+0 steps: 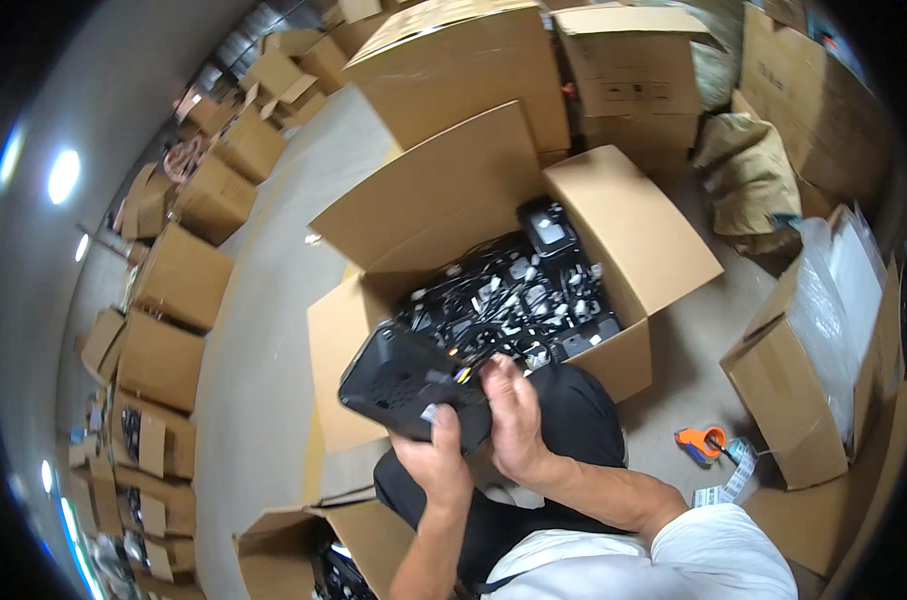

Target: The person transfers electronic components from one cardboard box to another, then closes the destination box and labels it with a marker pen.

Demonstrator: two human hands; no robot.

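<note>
My left hand [437,455] grips a flat black plastic electronic device [388,390] with vent holes, its thumb laid across the face. The device is tilted over the near left side of an open cardboard box [628,362]. My right hand [513,415] is closed at the device's right end, fingertips pinched beside small yellow and white plugs [462,376]. What lies between those fingertips is hidden. Inside the box is a tangled heap of black cables and adapters [493,290]. Another black device [548,228] rests at its far right corner.
A second open box [373,535] with dark items stands at the lower left. To the right are an orange tape dispenser [701,442] on the floor and a carton [798,400] with plastic wrap. Large cartons [463,75] stand behind; more boxes [178,275] line the left.
</note>
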